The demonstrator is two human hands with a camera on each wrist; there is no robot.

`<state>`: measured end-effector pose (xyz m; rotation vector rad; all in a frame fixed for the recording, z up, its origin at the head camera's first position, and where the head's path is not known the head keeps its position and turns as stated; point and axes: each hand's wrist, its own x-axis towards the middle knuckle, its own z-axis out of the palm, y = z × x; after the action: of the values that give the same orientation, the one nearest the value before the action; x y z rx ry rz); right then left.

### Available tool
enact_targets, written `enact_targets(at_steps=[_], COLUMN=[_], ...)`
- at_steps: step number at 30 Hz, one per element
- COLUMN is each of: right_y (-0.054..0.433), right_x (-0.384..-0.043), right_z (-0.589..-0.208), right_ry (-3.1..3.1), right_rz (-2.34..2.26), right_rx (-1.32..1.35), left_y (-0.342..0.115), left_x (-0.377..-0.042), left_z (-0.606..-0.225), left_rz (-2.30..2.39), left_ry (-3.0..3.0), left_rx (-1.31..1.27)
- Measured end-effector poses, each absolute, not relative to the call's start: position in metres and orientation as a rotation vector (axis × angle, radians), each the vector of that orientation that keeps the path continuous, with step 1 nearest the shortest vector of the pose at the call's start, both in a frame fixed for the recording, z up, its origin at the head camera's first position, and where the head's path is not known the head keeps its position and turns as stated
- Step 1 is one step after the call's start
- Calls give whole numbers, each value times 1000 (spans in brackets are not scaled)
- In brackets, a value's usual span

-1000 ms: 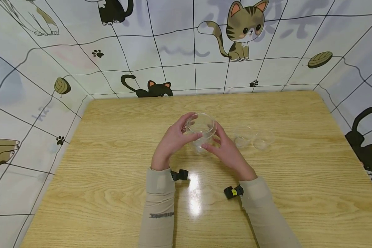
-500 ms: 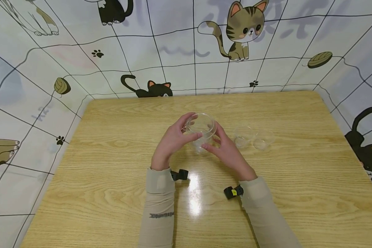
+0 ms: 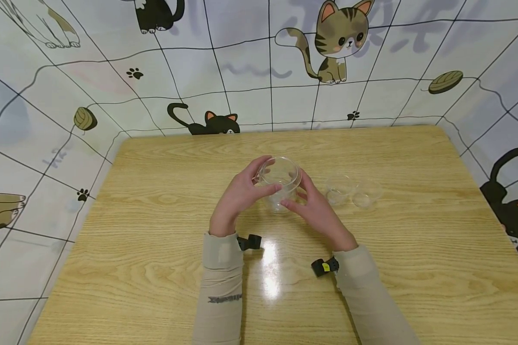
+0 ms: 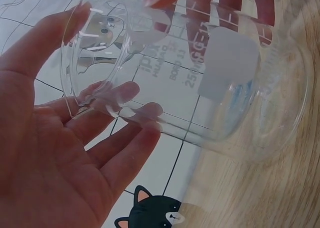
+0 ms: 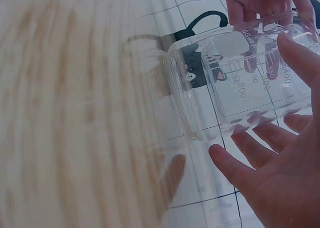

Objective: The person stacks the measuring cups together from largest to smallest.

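Observation:
A clear glass beaker [image 3: 280,175] with white graduation marks is upright over the middle of the table, between both hands. Curled round its upper left side, my left hand [image 3: 240,193] has the thumb near the front. My right hand [image 3: 316,207] holds the right side lower down, thumb at the front and fingers behind. In the left wrist view the printed beaker [image 4: 175,72] shows a second clear glass edge [image 4: 300,102] past its base. Whether that edge belongs to another vessel I cannot tell. The right wrist view shows fingertips against the marked glass wall [image 5: 250,82].
Two more clear glass vessels, one on the left [image 3: 338,191] and one on the right [image 3: 366,195], stand close together to the right of my right hand. The wooden table [image 3: 155,268] meets a cat-patterned backdrop [image 3: 250,105] at its far edge.

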<state>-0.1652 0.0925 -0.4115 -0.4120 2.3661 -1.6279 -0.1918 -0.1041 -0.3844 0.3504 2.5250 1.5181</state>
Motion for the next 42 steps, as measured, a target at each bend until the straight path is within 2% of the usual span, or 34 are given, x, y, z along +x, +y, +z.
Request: enact_targets(at_steps=[9,22,42], right_y=[93,94,92], right_x=[-164,-164,-163], right_z=[-409,-408,-407], right_ry=[2345,2354,2370], right_rz=[-1611,-1596,-1576], right_rx=[-364,-351,-341], left_y=[-108,-101,-105], left_x=[-198,-181,-182], left_z=[-398,-363,-370], left_rz=[1512,1526,1614], left_ry=[2536,2498,2404], left_rx=[384,380,431])
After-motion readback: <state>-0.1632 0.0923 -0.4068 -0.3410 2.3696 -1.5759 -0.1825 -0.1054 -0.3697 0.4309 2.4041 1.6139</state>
